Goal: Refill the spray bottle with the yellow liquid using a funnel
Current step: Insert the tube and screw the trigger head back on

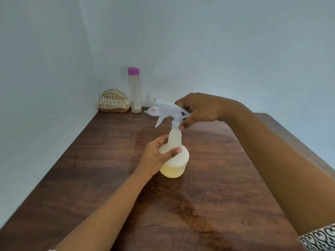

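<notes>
The left hand [155,154] grips the shoulder of the spray bottle [176,160], thumb across the front and fingers curled behind the base of the neck; the right hand [199,109], coming in from 3 o'clock, pinches the white trigger head [168,109] at its collar, thumb and fingers curled round it; the two hands are apart, one above the other on the same bottle. The trigger head sits on top of the neck, nozzle pointing to 10 o'clock and lever hanging toward 7 o'clock; whether it is screwed tight cannot be told. The spray bottle stands upright on the dark wooden surface [217,196] near the middle of the view; pale yellow liquid [172,171] fills its lower part. At 11 o'clock from it, partly hidden behind the nozzle, one white funnel [152,111] rests on the surface with its spout up; it carries a small sticker with red and blue marks, too small to read. Further toward 11 o'clock, in the corner against the pale blue wall [217,42], stands one tall clear bottle [135,91] with a purple cap, unlabelled, a thin yellowish band at its foot; just beside it at 9 o'clock sits one gold wire holder [114,102]. A black-and-white patterned sleeve [319,238] shows at 4 o'clock.
</notes>
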